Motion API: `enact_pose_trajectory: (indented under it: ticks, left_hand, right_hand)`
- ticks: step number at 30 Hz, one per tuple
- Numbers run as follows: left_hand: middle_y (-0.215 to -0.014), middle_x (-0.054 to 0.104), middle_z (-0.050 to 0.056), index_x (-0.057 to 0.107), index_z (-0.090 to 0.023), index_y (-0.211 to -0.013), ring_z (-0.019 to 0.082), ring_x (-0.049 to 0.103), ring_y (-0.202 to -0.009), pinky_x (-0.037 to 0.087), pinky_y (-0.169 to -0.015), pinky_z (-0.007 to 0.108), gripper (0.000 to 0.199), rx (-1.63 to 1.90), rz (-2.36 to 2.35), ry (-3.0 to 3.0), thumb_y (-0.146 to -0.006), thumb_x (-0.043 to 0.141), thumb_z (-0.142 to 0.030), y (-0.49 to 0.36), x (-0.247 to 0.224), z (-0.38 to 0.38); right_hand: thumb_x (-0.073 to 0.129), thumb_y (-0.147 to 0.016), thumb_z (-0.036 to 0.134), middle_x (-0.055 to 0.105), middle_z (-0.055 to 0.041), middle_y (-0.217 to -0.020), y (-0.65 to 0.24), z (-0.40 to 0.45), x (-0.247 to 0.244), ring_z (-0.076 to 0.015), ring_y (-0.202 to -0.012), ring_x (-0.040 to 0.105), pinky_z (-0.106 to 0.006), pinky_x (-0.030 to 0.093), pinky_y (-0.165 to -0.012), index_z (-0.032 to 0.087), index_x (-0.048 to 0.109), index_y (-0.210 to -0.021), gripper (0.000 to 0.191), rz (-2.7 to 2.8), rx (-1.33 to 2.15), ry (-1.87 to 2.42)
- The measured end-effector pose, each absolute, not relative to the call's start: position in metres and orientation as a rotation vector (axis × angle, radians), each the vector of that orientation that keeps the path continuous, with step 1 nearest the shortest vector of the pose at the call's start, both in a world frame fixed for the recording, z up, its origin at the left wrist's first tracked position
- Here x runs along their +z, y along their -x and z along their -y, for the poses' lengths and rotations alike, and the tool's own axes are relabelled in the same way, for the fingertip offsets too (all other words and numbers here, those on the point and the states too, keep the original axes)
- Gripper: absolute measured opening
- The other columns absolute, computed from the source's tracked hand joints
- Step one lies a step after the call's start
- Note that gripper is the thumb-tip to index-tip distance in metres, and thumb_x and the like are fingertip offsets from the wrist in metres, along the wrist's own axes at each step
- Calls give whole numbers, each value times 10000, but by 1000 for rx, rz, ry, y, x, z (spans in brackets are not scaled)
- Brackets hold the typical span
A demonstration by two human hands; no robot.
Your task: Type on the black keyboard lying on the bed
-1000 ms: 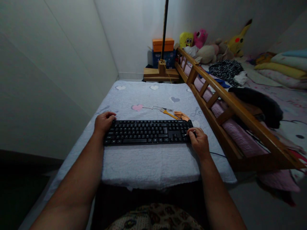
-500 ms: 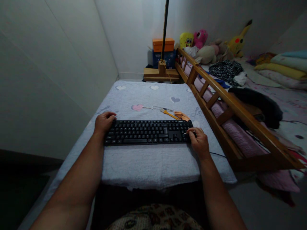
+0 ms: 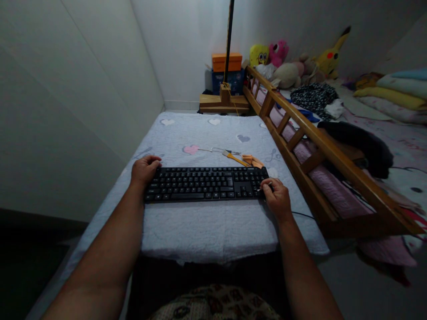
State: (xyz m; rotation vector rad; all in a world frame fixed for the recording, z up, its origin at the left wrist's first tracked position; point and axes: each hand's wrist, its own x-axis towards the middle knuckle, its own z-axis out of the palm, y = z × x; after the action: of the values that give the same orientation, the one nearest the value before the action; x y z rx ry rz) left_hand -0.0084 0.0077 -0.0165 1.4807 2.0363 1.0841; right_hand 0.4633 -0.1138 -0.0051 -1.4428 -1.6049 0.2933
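A black keyboard (image 3: 200, 183) lies flat across the cloth-covered table. My left hand (image 3: 145, 170) is at its upper left corner, fingers curled over the left end, holding that edge. Over the number pad at the right end is my right hand (image 3: 276, 195), its thumb and fingers pinching a thin white cotton swab (image 3: 261, 190). The swab's lower tip points down and left onto the keys. Behind the keyboard lie a yellow-handled brush (image 3: 236, 158), a folded orange cloth (image 3: 252, 160) and a thin metal tool (image 3: 216, 149).
The table (image 3: 207, 226) has a pale blue cloth with hearts. A wooden bed rail (image 3: 313, 144) runs along its right side, with bedding and plush toys beyond. Boxes (image 3: 227, 63) and a wooden stand (image 3: 224, 103) with an upright pole are behind. The keyboard cable (image 3: 303, 215) trails right.
The swab has tilted and its tip has moved slightly down on the number pad, with a small shift of my right-hand fingers. My left hand and the keyboard stay put.
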Motion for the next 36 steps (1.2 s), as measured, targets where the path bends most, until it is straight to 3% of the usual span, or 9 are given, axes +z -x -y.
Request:
enact_pose_trajectory:
  ticks: [36]
  left_hand:
    - [-820, 731, 43, 748, -212, -880, 252, 659, -821, 511, -798, 349, 323, 1055, -2056, -1500, -650, 615, -396, 7, -14, -8]
  right_hand:
    - [538, -931, 299, 714, -43, -829, -467, 110, -9, -257, -880, 658, -396, 490, -835, 244, 670, -828, 176, 1554, 164, 1489]
